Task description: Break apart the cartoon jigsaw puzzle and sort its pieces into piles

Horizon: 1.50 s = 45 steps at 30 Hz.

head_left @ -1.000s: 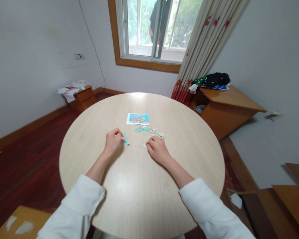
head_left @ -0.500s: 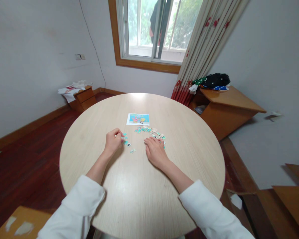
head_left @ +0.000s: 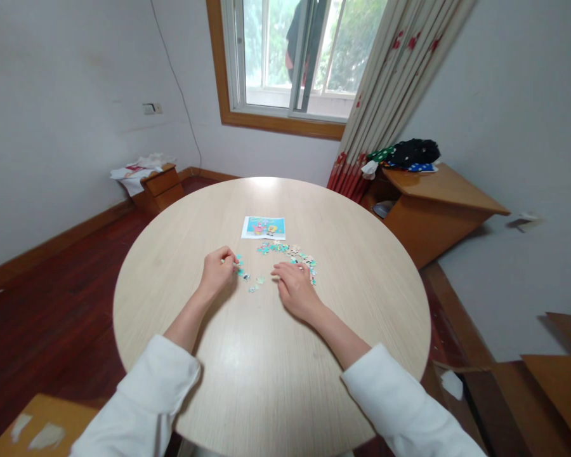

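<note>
My left hand (head_left: pixel 219 271) rests on the table with its fingers curled into a pinch; what they hold, if anything, is hidden. Just right of its fingertips lie several teal jigsaw pieces (head_left: pixel 240 271). A pale jigsaw piece (head_left: pixel 253 289) and a light green one (head_left: pixel 261 280) lie between my hands. My right hand (head_left: pixel 295 289) is palm down, its fingers stretched out to the left and apart. It partly covers the near end of a curved pile of loose jigsaw pieces (head_left: pixel 294 251), some showing their beige backs.
A printed cartoon picture (head_left: pixel 266 228) lies flat beyond the pieces on the round wooden table (head_left: pixel 266 362). Behind it are a window (head_left: pixel 295 63) and a curtain (head_left: pixel 385 82). Clothes (head_left: pixel 412 154) sit on a tilted wooden cabinet (head_left: pixel 438 209) at right.
The fingers of my right hand have shifted slightly left and lifted. A light green jigsaw piece now shows between my hands. My left hand has barely moved.
</note>
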{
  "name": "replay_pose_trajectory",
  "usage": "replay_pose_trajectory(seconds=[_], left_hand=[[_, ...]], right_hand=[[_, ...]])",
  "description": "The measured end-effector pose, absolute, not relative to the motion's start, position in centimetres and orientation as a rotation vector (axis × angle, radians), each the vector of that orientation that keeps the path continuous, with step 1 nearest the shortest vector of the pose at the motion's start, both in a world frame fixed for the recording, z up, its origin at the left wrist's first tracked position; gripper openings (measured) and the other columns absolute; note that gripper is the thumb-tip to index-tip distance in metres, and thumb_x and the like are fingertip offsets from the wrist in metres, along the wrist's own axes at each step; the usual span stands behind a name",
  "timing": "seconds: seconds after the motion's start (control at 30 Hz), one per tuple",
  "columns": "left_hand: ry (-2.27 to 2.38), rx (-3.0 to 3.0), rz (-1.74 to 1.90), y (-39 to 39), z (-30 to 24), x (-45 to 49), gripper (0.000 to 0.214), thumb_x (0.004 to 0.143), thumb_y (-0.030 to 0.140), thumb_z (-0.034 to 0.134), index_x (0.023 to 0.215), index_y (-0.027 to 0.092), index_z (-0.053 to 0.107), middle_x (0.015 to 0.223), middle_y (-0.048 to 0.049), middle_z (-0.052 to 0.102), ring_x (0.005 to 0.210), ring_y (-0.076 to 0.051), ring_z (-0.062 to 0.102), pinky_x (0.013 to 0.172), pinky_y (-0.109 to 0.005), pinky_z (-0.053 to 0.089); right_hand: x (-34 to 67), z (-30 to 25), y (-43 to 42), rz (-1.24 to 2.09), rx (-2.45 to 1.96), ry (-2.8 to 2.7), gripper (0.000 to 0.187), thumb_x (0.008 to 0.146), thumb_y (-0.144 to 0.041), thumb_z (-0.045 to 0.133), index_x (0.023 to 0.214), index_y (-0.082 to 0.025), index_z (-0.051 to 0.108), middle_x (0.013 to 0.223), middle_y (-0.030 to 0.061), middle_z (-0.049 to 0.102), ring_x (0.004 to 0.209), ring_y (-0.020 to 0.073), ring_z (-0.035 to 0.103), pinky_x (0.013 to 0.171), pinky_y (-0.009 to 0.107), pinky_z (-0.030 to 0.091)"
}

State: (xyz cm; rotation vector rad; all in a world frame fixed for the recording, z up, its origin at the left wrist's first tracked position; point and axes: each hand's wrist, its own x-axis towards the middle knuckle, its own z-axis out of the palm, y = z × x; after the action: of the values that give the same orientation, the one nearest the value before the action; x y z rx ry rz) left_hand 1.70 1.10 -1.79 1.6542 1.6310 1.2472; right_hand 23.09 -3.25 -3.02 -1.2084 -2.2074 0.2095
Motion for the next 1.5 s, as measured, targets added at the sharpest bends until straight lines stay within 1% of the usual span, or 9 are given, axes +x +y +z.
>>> replay_pose_trajectory(seconds=[0.17,0.3,0.47,0.67,0.8,0.97,1.13,1.27,1.5], left_hand=[[1.486,2.019,0.993,0.8,-2.5,2.5,0.025,0.066,0.013,0.044,0.074,0.017,0.067,0.081,-0.0066,0.072,0.079,-0.020,0.065,0.076,-0.033,0.049],[1.215,2.310,0.813,-0.2,-2.5,3.8,0.034,0.067,0.009,0.046,0.088,0.018,0.071,0.105,-0.0069,0.072,0.100,-0.021,0.064,0.093,-0.037,0.045],[1.118,2.428,0.638,-1.1,-2.0,4.6,0.036,0.069,0.005,0.045,0.090,0.019,0.071,0.098,-0.0049,0.073,0.095,-0.020,0.065,0.095,-0.037,0.043],[1.177,2.455,0.584,-0.8,-1.6,4.2,0.026,0.075,0.007,0.049,0.087,0.017,0.070,0.091,-0.0068,0.072,0.087,-0.020,0.063,0.084,-0.035,0.045],[1.186,2.459,0.596,-0.6,-2.0,3.9,0.016,0.077,0.011,0.056,0.085,0.017,0.069,0.090,-0.0073,0.068,0.085,-0.019,0.061,0.080,-0.033,0.045],[1.194,2.420,0.593,-0.6,-2.1,3.9,0.018,0.077,0.010,0.052,0.082,0.017,0.068,0.084,-0.0061,0.066,0.080,-0.018,0.060,0.078,-0.031,0.045],[1.266,2.427,0.539,-0.9,-1.9,4.1,0.019,0.075,0.012,0.051,0.081,0.018,0.068,0.084,-0.0052,0.066,0.081,-0.020,0.059,0.081,-0.036,0.041],[1.301,2.426,0.502,-1.1,-1.7,4.2,0.020,0.077,0.014,0.049,0.082,0.019,0.067,0.086,-0.0047,0.066,0.082,-0.020,0.059,0.086,-0.040,0.036],[1.316,2.405,0.502,-1.1,-1.5,4.4,0.020,0.078,0.013,0.048,0.081,0.017,0.067,0.086,-0.0058,0.066,0.085,-0.022,0.060,0.086,-0.040,0.034]], right_hand=[[25.6,-2.9,-1.5,0.067,-1.586,-2.046,0.034,0.082,-0.008,0.042,0.107,-0.017,0.063,0.125,0.0141,0.060,0.117,0.0258,0.050,0.097,0.045,0.025],[27.0,-2.7,-0.8,0.099,-1.703,-2.029,0.028,0.086,-0.017,0.047,0.106,-0.019,0.066,0.123,0.0129,0.061,0.115,0.0253,0.050,0.094,0.044,0.027],[27.1,-3.0,-0.8,0.149,-1.658,-2.084,0.021,0.085,-0.022,0.055,0.101,-0.022,0.068,0.115,0.0107,0.065,0.110,0.0242,0.053,0.091,0.041,0.027],[27.2,-2.7,-0.7,0.211,-1.626,-2.087,0.016,0.086,-0.018,0.054,0.091,-0.022,0.069,0.099,0.0053,0.071,0.098,0.0204,0.058,0.083,0.035,0.027],[27.8,-2.8,-0.3,0.175,-1.664,-2.043,0.019,0.089,-0.022,0.051,0.087,-0.022,0.069,0.097,0.0056,0.071,0.094,0.0199,0.057,0.082,0.034,0.027],[28.1,-3.4,0.4,0.194,-1.673,-1.905,0.022,0.090,-0.026,0.049,0.083,-0.021,0.069,0.100,0.0078,0.067,0.097,0.0215,0.054,0.083,0.036,0.030],[26.6,-3.5,-0.3,0.405,-1.504,-1.951,0.019,0.085,-0.033,0.059,0.071,-0.021,0.067,0.102,0.0054,0.063,0.100,0.0211,0.054,0.086,0.038,0.033],[25.3,-3.4,-1.2,0.344,-1.495,-2.082,0.018,0.078,-0.033,0.069,0.065,-0.021,0.064,0.098,0.0037,0.061,0.100,0.0212,0.052,0.087,0.038,0.032],[25.4,-3.1,-1.0,0.241,-1.579,-2.031,0.015,0.079,-0.034,0.068,0.075,-0.021,0.063,0.095,0.0044,0.061,0.097,0.0218,0.051,0.082,0.035,0.032]])
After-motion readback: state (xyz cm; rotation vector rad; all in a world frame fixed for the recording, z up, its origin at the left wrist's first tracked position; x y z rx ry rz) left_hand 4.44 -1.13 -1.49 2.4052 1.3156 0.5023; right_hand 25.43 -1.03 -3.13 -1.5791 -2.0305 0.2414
